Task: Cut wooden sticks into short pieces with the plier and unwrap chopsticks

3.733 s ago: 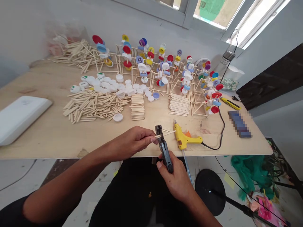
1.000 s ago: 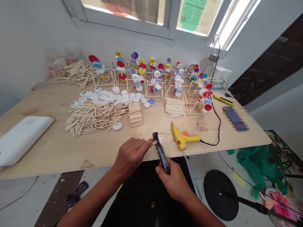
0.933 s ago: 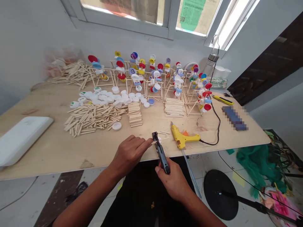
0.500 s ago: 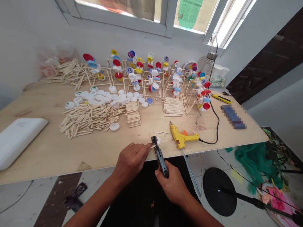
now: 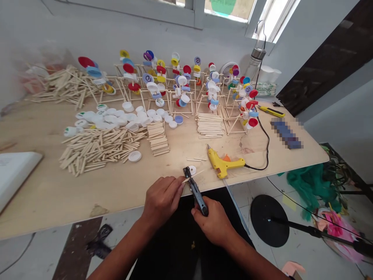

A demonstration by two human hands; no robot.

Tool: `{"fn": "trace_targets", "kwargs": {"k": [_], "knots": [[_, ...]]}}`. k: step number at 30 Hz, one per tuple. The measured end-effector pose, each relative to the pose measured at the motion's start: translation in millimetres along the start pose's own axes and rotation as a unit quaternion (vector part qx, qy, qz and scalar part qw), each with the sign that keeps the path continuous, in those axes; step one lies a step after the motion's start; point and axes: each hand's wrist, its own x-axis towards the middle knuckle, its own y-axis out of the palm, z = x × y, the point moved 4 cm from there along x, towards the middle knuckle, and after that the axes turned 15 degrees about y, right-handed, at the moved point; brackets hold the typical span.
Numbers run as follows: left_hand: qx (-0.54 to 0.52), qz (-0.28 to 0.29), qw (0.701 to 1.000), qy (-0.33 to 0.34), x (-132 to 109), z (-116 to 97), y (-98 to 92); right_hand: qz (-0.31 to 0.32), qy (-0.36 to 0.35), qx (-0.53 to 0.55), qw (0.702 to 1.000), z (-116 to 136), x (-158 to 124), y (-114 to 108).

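Note:
My right hand [image 5: 214, 219] is closed round the grey-and-black handles of a pair of pliers [image 5: 196, 192], whose dark head points away from me at the table's front edge. Between thumb and fingers of my left hand [image 5: 163, 198] is a thin wooden stick [image 5: 198, 172]. It runs across the head of the pliers; whether the jaws grip it I cannot tell. Just beyond the head lies a white bottle cap [image 5: 192, 170], partly covered. Several short sticks [image 5: 196, 159] rest behind it. A yellow glue gun [image 5: 223, 162] lies to the right.
Loose sticks [image 5: 99, 149], a neat stick stack [image 5: 158, 139] and white caps [image 5: 110, 116] occupy the table's left and middle. Stick frames with coloured caps [image 5: 212, 91] line the back. A yellow box cutter [image 5: 271, 111] lies right; a white device [image 5: 17, 175] is far left.
The camera view has shifted, so the table's things appear higher and mostly further left. Both hands keep their grips on the stick and pliers, with little visible movement.

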Motion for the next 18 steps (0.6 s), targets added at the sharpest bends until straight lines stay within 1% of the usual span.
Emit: {"fn": "trace_targets", "kwargs": {"k": [4,9,13,18], "knots": [[0.008,0.001,1.000,0.017,-0.7,-0.1,2.4,0.007,0.004,-0.022,1.000,2.0,-1.3,-0.9],[-0.002,-0.006,0.999,0.031,-3.4,0.6,3.9,-0.029,0.015,-0.048,0.998,-1.4,-0.6,-0.1],[-0.007,-0.009,0.999,0.040,-4.3,1.0,3.4,-0.023,0.027,-0.056,0.998,-5.2,0.6,3.5],[-0.007,-0.007,0.999,0.039,-4.1,2.3,2.7,-0.023,0.034,-0.045,0.998,-3.8,0.3,5.3]]}}
